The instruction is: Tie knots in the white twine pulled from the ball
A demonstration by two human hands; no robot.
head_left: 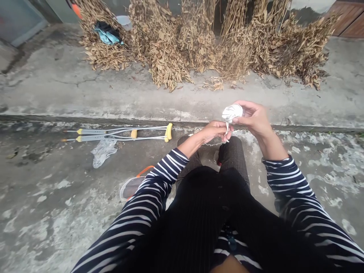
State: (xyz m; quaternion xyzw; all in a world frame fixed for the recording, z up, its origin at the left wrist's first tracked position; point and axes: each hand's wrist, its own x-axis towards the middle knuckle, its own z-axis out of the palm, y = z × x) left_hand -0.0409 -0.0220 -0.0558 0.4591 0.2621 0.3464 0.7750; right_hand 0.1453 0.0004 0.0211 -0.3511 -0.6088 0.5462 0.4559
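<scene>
My right hand (254,117) is closed around a white ball of wound string (232,112), held up in front of me above my knees. A loose strand (226,129) hangs from the ball down to my left hand (214,132), whose fingers pinch it just below the ball. Both arms wear dark sleeves with white stripes. I sit with my legs in dark trousers (216,197) stretched out over the concrete ground.
A pair of metal crutches (119,134) with yellow pads lies on the ground at left, next to a crumpled clear plastic bag (102,151). A clear container with an orange handle (132,185) sits by my left elbow. Bundles of dry brown plants (199,41) stand along the far side.
</scene>
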